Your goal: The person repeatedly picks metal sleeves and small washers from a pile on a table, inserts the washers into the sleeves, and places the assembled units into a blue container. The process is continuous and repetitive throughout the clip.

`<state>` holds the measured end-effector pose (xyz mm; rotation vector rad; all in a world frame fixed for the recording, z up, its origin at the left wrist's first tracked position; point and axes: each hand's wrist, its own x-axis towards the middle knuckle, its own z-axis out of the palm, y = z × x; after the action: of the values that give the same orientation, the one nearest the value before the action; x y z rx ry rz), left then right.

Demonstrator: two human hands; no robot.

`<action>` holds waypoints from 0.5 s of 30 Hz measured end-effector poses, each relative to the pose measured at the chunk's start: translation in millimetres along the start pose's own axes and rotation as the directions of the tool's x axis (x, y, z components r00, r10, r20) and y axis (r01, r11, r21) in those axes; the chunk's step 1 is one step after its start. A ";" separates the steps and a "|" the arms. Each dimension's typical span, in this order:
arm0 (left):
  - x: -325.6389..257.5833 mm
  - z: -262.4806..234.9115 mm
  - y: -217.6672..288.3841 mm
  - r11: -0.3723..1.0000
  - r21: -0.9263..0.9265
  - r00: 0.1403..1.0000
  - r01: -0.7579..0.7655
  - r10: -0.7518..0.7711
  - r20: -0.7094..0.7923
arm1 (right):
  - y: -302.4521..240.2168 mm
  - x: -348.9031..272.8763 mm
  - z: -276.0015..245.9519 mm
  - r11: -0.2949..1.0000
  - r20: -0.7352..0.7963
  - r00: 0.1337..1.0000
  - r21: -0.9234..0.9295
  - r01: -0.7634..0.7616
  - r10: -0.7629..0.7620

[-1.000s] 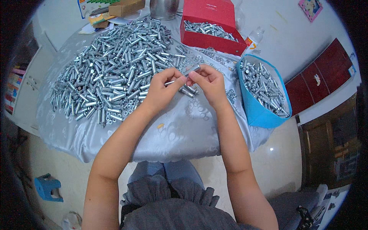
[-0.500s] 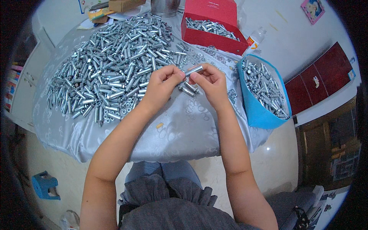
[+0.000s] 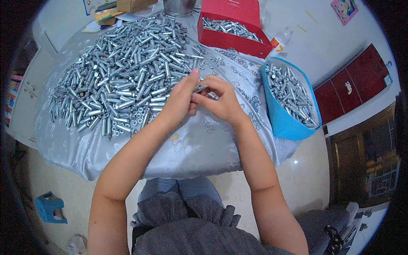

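Observation:
Over the grey satin tablecloth (image 3: 199,157), my two hands meet around a silver expansion bolt (image 3: 201,88). My right hand (image 3: 221,101) pinches it between thumb and fingers. My left hand (image 3: 178,102) is curled against its other side, thumb up, with most of its fingers hidden behind the palm. Part of another metal piece shows beneath the right fingers, too covered to make out. Just left of my hands spreads a large heap of expansion bolts (image 3: 127,72). Loose nuts and washers (image 3: 138,117) lie at the heap's near edge.
A red box (image 3: 236,41) of bolts stands at the back, beside a plastic bottle (image 3: 281,39). At the right is a blue fabric bin (image 3: 293,131) filled with bolts. More small rings (image 3: 250,100) lie before it. A metal bucket (image 3: 178,7) stands behind the heap.
My left hand has turned thumb-up and closed in toward the right. The bolt, held out in plain sight before, is now mostly covered by my fingers. The view has shifted slightly.

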<state>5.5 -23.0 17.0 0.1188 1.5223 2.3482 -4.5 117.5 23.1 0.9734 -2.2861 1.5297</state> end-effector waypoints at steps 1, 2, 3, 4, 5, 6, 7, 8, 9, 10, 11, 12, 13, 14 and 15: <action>-0.2 0.0 0.0 1.000 -0.001 1.000 -0.009 0.009 0.018 | -0.3 0.4 0.2 1.000 0.012 1.000 -0.026 0.007 -0.007; -0.5 -0.1 0.8 1.000 -0.003 0.999 -0.018 0.018 0.035 | -0.3 0.8 0.1 0.999 0.025 1.000 -0.052 0.015 -0.013; -0.5 0.1 2.0 1.000 -0.004 0.998 -0.027 0.028 0.051 | 0.0 1.0 -0.5 0.997 0.038 0.999 -0.077 0.023 -0.020; -0.8 0.9 4.0 1.000 -0.008 0.998 -0.002 0.003 0.059 | 1.6 0.5 -1.0 0.996 0.041 0.999 -0.083 0.020 -0.017; -0.5 2.6 5.0 0.999 0.017 0.999 -0.029 0.028 0.027 | 4.5 0.0 -1.4 0.996 0.044 0.999 -0.088 0.018 -0.014; 0.0 4.9 5.6 0.998 0.043 0.999 -0.054 0.054 -0.005 | 6.2 -0.4 -1.7 0.995 0.047 0.999 -0.094 0.016 -0.011; 0.8 7.1 5.6 0.995 0.069 0.996 -0.077 0.079 -0.034 | 5.8 -0.9 -0.4 1.000 0.005 1.000 -0.023 -0.006 0.006; 1.7 5.7 7.4 0.997 0.005 0.996 -0.074 0.074 -0.049 | 3.6 -0.5 3.0 0.998 -0.037 0.999 0.049 -0.025 0.027; 3.1 1.5 10.8 0.996 -0.059 0.996 -0.072 0.068 -0.064 | 1.4 -0.2 4.2 0.992 -0.077 0.996 0.121 -0.041 0.050; 3.8 -3.1 13.8 0.990 -0.123 0.995 -0.071 0.061 -0.082 | -0.8 0.8 2.4 0.980 -0.134 0.988 0.190 -0.057 0.083; 3.8 -6.4 16.3 0.986 -0.152 0.996 -0.065 0.054 -0.073 | -2.8 2.9 -1.8 0.964 -0.187 0.975 0.258 -0.069 0.120; 3.8 -9.4 18.6 0.982 -0.181 0.997 -0.058 0.047 -0.064 | -2.1 4.3 -6.5 0.942 -0.238 0.958 0.326 -0.076 0.159; 3.6 -11.4 21.2 0.976 -0.210 0.998 -0.052 0.041 -0.057 | 0.4 5.9 -12.2 0.945 -0.305 0.934 0.317 -0.086 0.188; 5.0 -13.0 23.1 0.964 -0.262 0.995 -0.055 0.030 -0.100 | 4.4 8.0 -19.4 0.946 -0.371 0.904 0.308 -0.098 0.214; 5.6 -15.6 23.8 0.956 -0.288 0.995 -0.062 0.035 -0.098 | 8.6 9.3 -25.9 0.947 -0.435 0.868 0.301 -0.110 0.239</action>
<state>-9.2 -43.6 31.2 -0.0240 1.2052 2.6192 -21.3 138.7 32.8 0.3805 -1.8955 1.9354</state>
